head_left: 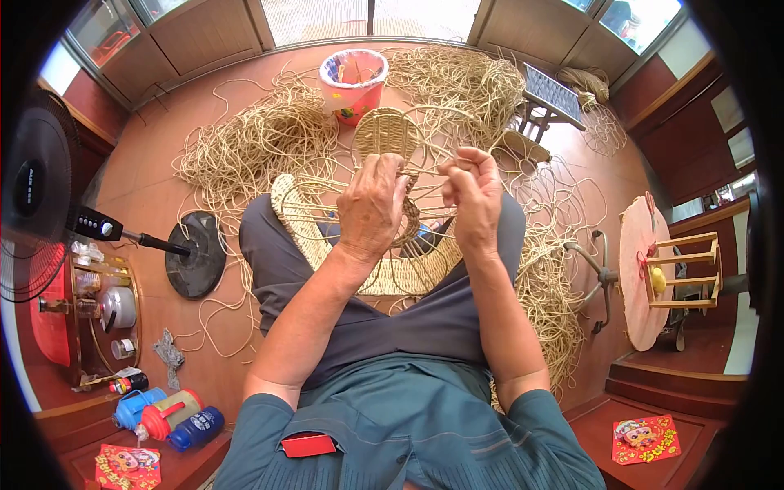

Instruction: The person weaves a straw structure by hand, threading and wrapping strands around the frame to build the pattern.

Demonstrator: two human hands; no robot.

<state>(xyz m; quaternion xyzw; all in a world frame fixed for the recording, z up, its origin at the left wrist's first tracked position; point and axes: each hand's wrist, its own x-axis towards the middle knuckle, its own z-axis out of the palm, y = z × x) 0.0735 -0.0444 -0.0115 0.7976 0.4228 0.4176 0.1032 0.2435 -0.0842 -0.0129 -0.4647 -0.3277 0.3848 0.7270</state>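
Across my lap lies a curved woven straw piece (400, 276), with a rounded woven flap (385, 133) standing up beyond my hands. My left hand (371, 204) is closed around the cords at the middle of the weave, just below the flap. To its right, my right hand (474, 192) is raised with its thumb and fingers pinched together at a thin straw cord. Loose cords fan out from the weave on both sides of my hands. Part of the darker central weave is hidden behind my left hand.
Heaps of straw cord (261, 139) lie on the floor ahead and at the right. A pink bin (354, 102) stands ahead. At the left are a fan (37, 188) and bottles (167, 412); at the right, a round board (641, 286) and a small stool (555, 94).
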